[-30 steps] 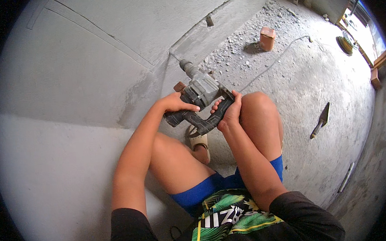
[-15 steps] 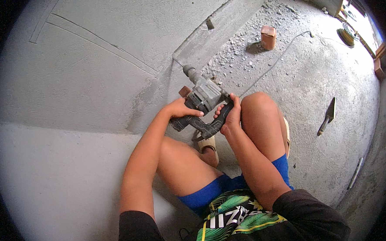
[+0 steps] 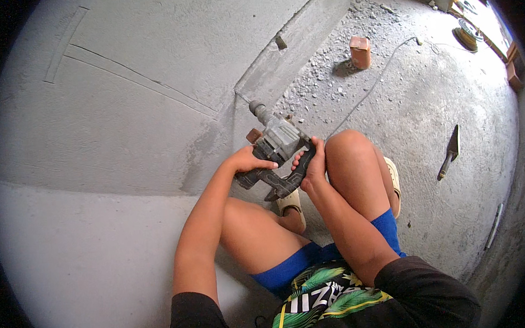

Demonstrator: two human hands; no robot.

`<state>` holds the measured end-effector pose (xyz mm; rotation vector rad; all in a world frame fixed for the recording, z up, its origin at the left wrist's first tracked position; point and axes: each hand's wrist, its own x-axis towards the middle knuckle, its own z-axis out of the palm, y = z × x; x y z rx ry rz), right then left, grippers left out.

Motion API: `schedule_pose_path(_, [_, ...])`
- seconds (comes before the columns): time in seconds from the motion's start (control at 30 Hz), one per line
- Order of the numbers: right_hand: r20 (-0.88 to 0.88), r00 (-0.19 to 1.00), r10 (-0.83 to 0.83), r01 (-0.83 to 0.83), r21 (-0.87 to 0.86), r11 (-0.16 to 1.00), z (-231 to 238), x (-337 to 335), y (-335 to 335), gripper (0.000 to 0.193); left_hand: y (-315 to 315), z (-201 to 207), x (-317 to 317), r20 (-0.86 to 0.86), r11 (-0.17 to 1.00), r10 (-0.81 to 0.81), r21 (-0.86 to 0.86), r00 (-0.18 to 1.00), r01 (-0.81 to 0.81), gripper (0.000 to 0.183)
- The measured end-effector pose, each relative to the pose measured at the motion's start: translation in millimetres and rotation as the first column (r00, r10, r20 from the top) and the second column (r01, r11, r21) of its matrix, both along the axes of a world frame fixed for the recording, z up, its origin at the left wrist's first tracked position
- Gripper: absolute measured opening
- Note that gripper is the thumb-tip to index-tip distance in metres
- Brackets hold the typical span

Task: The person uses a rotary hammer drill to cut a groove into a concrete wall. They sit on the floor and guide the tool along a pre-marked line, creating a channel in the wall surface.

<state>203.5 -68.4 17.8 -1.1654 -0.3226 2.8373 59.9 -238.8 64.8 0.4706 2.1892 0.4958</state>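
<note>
A grey and black rotary hammer drill (image 3: 280,136) is held in both hands, its bit (image 3: 242,96) reaching up and left to the wall. The bit's tip meets the wall at the lower end of a chipped, recessed strip (image 3: 303,40). My left hand (image 3: 249,159) is closed on the drill's left side, thumb over the black housing and its other fingers mostly hidden. My right hand (image 3: 315,166) wraps round the black rear handle, fingertips showing on its inner side. Whether the trigger is pressed, I cannot tell.
Rubble (image 3: 322,66) lies along the wall's foot, with a reddish brick (image 3: 360,53) standing beside it. A grey cable (image 3: 382,70) crosses the floor. On the right lies a trowel (image 3: 449,154); farther back is a round, disc-like object (image 3: 468,36). Lines (image 3: 133,76) are scored into the wall.
The view has shifted a little, so the scene sits slightly lower. Both hands keep their hold on the drill, and the bit stays at the same part of the wall.
</note>
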Motion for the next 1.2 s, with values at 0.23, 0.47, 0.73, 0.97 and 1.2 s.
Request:
schedule_pose_path(0.23, [-0.011,1.0,-0.022,0.022,-0.031,0.999,0,5,2,0.053,6,8,7,-0.005,0.999,0.005,-0.035,1.0,-0.005,0.077])
schedule_pose_path(0.47, [-0.028,0.999,-0.024,0.023,-0.026,0.999,-7,-1,6,0.054,15,12,3,-0.015,0.998,0.004,-0.063,1.0,-0.005,0.084])
schedule_pose_path(0.73, [-0.016,1.0,-0.027,0.026,-0.039,0.999,-12,-9,5,0.053,16,8,-4,0.037,0.999,0.024,-0.026,0.999,-0.023,0.087])
schedule_pose_path(0.97, [-0.025,0.999,-0.039,0.039,-0.011,0.999,-17,-19,5,0.054,17,5,-14,-0.071,0.999,-0.007,-0.048,0.997,0.004,0.092])
schedule_pose_path(1.2, [0.014,0.997,-0.069,0.07,-0.011,0.998,-17,-21,3,0.055,15,0,-20,-0.053,0.996,-0.023,-0.085,0.998,0.019,0.095])
